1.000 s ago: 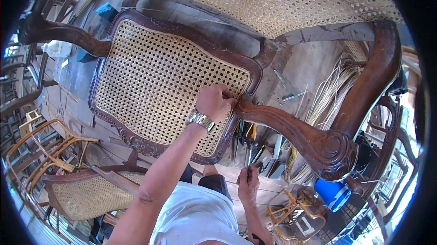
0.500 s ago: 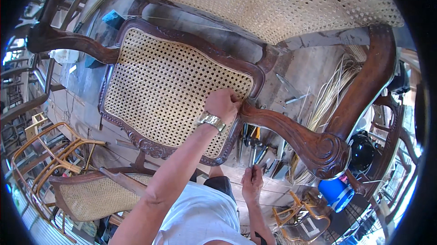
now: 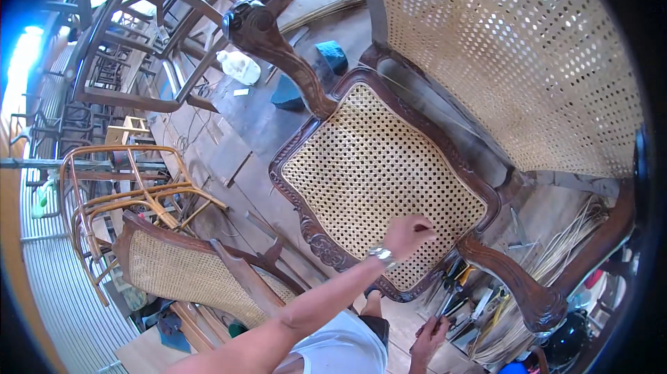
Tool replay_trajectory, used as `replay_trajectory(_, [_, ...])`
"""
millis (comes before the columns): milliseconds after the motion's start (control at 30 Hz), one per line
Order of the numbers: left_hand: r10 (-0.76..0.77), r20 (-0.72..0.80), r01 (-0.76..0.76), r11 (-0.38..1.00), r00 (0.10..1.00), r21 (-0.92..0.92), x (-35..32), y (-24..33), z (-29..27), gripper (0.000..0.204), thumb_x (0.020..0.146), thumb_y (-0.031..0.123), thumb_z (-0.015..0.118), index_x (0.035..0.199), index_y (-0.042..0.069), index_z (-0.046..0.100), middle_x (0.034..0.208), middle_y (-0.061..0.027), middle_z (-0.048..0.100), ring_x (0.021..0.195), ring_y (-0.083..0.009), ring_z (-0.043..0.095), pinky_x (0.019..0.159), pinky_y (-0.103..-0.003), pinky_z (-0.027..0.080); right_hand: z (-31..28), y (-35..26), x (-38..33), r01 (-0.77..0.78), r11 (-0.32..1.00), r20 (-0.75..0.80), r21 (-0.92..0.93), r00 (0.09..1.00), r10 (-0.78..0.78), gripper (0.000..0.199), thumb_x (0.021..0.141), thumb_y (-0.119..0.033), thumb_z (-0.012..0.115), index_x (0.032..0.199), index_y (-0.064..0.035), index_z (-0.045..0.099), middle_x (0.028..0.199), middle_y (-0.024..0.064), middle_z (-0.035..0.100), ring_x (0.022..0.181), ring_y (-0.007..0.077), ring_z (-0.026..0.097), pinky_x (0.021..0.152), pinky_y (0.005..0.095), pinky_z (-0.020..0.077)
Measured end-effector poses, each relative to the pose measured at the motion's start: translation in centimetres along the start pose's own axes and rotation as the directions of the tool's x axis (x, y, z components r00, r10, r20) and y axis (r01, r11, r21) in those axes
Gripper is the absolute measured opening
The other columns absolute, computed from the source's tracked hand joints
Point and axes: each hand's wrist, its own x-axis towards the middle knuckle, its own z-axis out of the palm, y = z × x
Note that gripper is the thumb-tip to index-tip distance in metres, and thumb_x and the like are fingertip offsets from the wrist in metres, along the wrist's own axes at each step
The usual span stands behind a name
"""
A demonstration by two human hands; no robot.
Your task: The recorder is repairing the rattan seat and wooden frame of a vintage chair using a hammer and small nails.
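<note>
Mid-frame, the cane seat (image 3: pixel 375 172) lies beneath the curled left hand (image 3: pixel 408 237); the half-curled right hand (image 3: pixel 432 336) is apart, lower right. What either holds is unclear.

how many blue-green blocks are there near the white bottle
2: one block left of the carved armrest, another block right of it. More may be hidden behind the furniture.

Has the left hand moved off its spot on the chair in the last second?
Yes. Judged against the cane seat, the left hand has shifted leftward, away from the right-hand armrest.
</note>
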Motion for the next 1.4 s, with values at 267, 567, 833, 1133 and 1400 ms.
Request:
replay_trajectory(267, [0.086,-0.551,-0.055,0.996,0.83,0.071,4.1,-0.5,-13.0,0.04,0.09,0.006,0.072,0.129,0.008,0.069,0.093,-0.0128,0.072,0.082,-0.0245,0.068,0.074,-0.039,0.054,0.7,0.6,0.2,0.079,0.993,0.052,-0.087,0.996,-0.074,0.024,0.108,-0.015,0.053,0.128,-0.0005,0.052,0.07,0.0011,0.05,0.054,0.0085,0.048,0.048,0.0257,0.0387])
replay_trajectory(567, [0.406,-0.483,0.047,0.727,0.776,0.686,6.8,-3.0,-22.0,0.064,0.086,0.005,0.059,0.149,0.011,0.049,0.106,-0.0205,0.068,0.093,-0.0386,0.065,0.083,-0.049,0.054,0.6,1.1,-0.6,0.032,0.996,0.001,-0.082,0.999,-0.032,0.017,0.109,-0.017,0.053,0.118,-0.0033,0.055,0.067,-0.0006,0.049,0.051,0.0061,0.047,0.046,0.0236,0.039])
replay_trajectory(833, [0.449,-0.332,0.046,0.537,0.829,0.842,6.4,-2.1,-22.6,0.066,0.083,0.008,0.063,0.148,0.013,0.051,0.101,-0.018,0.067,0.091,-0.0354,0.067,0.079,-0.047,0.055,0.9,1.2,-0.6,0.026,0.999,-0.011,-0.046,1.0,-0.026,0.022,0.108,-0.018,0.054,0.124,-0.0036,0.055,0.068,-0.0008,0.049,0.052,0.006,0.047,0.046,0.0235,0.0396])
replay_trajectory(1133, [0.435,-0.362,0.102,0.516,0.824,0.85,7.3,-4.4,-23.8,0.061,0.088,0.007,0.058,0.147,0.02,0.054,0.106,-0.0206,0.069,0.093,-0.0399,0.069,0.081,-0.054,0.055,1.1,1.0,-0.5,0.19,0.969,0.03,-0.158,0.982,-0.187,0.017,0.106,-0.017,0.059,0.117,-0.0043,0.055,0.068,0.0,0.052,0.054,0.0088,0.049,0.049,0.0271,0.0418])
replay_trajectory(1400, [0.307,-0.261,0.116,0.419,0.915,0.9,0.7,-4.2,-16.0,0.062,0.089,0.01,0.063,0.149,0.005,0.048,0.1,-0.0167,0.067,0.091,-0.0312,0.068,0.077,-0.044,0.057,-2.5,2.5,-2.5,0.201,0.965,-0.016,-0.168,0.978,-0.207,0.019,0.105,-0.016,0.059,0.117,-0.0006,0.058,0.067,0.0012,0.055,0.055,0.0087,0.053,0.051,0.0271,0.0438])
